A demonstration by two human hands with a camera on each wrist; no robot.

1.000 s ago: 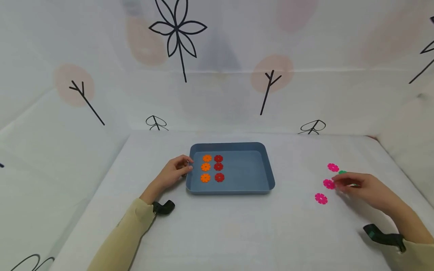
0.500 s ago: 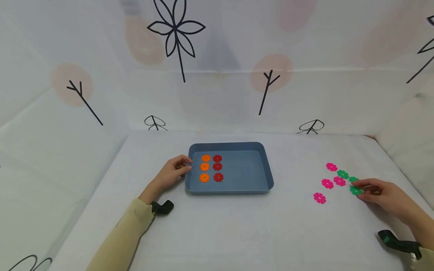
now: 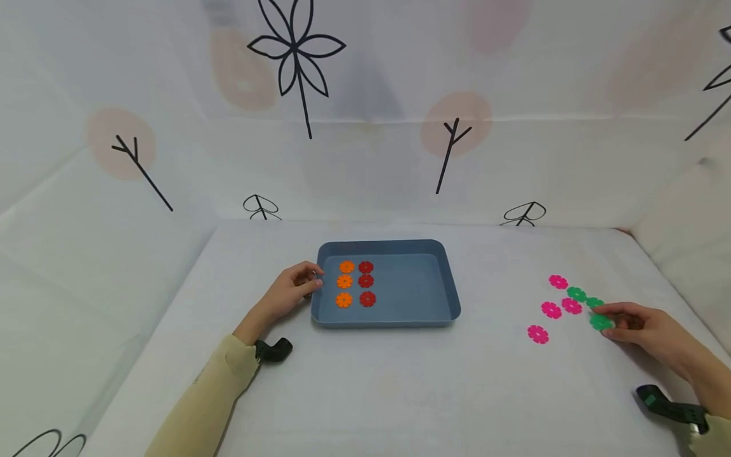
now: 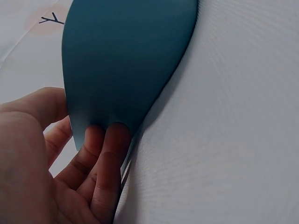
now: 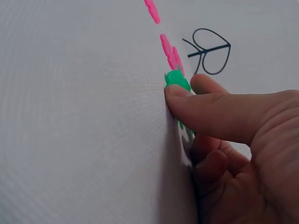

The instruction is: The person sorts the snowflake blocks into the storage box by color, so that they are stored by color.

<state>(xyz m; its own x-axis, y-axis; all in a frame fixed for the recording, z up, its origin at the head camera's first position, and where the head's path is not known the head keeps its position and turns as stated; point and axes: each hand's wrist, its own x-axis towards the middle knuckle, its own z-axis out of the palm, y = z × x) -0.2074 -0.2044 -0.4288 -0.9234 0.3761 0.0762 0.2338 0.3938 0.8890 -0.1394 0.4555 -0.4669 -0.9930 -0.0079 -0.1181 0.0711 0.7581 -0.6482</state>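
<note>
Compared with one second ago, I see the right hand (image 3: 651, 327) farther toward the right edge of the white cloth-covered table (image 3: 400, 387); three flat, notched green discs (image 3: 577, 294) it largely covered then now show. Its thumb and forefinger pinch the nearest green disc (image 3: 602, 323), which sits at their tips. Just left lie four flat, notched pink discs (image 3: 551, 310).

The left hand (image 3: 288, 293) has stayed clamped on the left edge of the shallow blue-grey rectangular tray (image 3: 419, 285), near the table's middle. Inside, three orange discs (image 3: 344, 281) form a column by that edge, with three red discs (image 3: 366, 280) alongside.

My left wrist camera gives me two fingertips pressing the tray's outer wall, hidden from the head view; the right wrist one shows the thumb tip on the green disc.
</note>
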